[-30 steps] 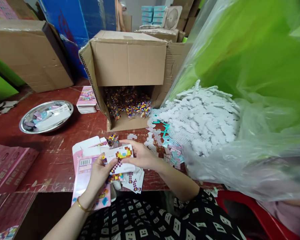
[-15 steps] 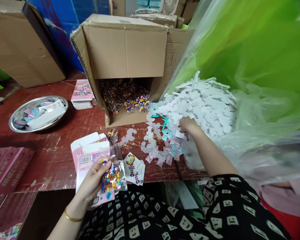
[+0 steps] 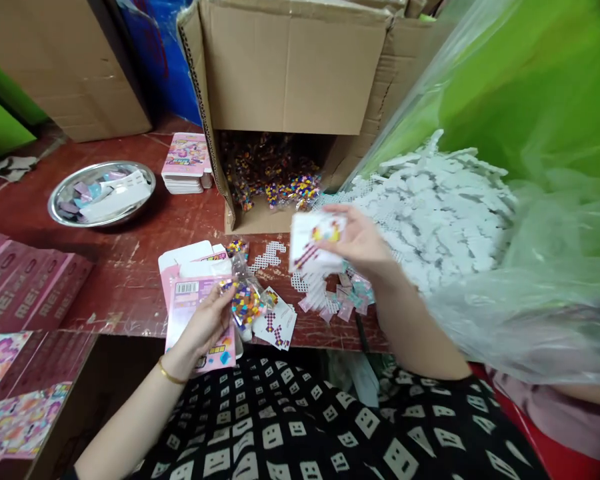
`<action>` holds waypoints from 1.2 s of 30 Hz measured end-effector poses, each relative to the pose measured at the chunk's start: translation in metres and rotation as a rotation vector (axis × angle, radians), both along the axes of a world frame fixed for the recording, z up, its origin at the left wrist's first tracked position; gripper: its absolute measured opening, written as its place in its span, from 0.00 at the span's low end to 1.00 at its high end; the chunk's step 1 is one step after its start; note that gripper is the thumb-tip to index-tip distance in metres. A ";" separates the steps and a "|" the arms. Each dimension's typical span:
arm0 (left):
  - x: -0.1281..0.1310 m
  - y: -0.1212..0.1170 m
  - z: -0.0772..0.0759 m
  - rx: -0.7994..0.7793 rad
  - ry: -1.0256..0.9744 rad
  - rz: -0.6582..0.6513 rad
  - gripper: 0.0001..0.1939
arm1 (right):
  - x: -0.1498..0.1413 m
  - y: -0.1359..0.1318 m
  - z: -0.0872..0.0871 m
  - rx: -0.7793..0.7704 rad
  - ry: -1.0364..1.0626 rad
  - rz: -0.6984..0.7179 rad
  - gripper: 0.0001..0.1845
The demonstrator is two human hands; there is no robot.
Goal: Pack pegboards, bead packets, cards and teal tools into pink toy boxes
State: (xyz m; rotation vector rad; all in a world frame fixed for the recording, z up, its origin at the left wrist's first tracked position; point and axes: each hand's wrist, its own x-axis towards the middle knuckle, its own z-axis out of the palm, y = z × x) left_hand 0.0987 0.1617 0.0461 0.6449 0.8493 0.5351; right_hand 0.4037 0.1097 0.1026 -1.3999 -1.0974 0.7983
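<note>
My left hand [image 3: 207, 323] is closed on a clear bag of coloured beads [image 3: 249, 301], held over a pink box [image 3: 185, 308] at the table's front edge. Raised over the middle of the table, my right hand [image 3: 363, 241] pinches a white pattern card [image 3: 313, 241] printed in dark red and yellow; it is slightly blurred. More pattern cards [image 3: 279, 328] lie just right of the bead bag. Beneath the right hand are small pink and blue packets [image 3: 344, 301]. A white perforated piece [image 3: 270, 257] rests between the hands.
An open carton [image 3: 300, 73] full of bead bags stands at the back. To its right, white pieces [image 3: 445, 207] heap up in a plastic-lined green container. A metal bowl [image 3: 60, 212], stacked pink boxes [image 3: 186, 160] and pink cartons [image 3: 25, 287] are on the left.
My right hand has come left and up from the white pile, bringing the card into full view. The left hand still holds the bead bag. The camera view has shifted.
</note>
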 end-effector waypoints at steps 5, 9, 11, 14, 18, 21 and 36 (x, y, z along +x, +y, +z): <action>0.017 -0.016 -0.003 0.126 0.027 0.014 0.34 | -0.129 0.013 -0.064 -0.075 0.283 0.102 0.35; 0.012 -0.021 -0.012 0.194 0.137 0.109 0.35 | -0.113 0.004 -0.085 -0.049 0.058 -0.133 0.28; 0.005 -0.020 -0.015 0.206 0.153 0.108 0.35 | -0.074 -0.017 -0.095 -0.115 -0.101 -0.274 0.23; -0.006 -0.018 -0.014 0.194 0.179 0.095 0.36 | -0.016 -0.064 -0.120 -0.290 -0.289 -0.363 0.25; -0.013 -0.019 -0.009 0.143 0.164 0.030 0.36 | 0.025 -0.122 -0.152 -0.417 -0.390 -0.459 0.26; -0.011 -0.020 -0.006 0.127 0.116 0.052 0.35 | 0.037 -0.129 -0.160 -0.495 -0.611 -0.528 0.23; -0.016 -0.021 0.009 0.018 0.105 0.264 0.26 | 0.111 0.055 -0.142 -0.704 -0.903 -0.237 0.24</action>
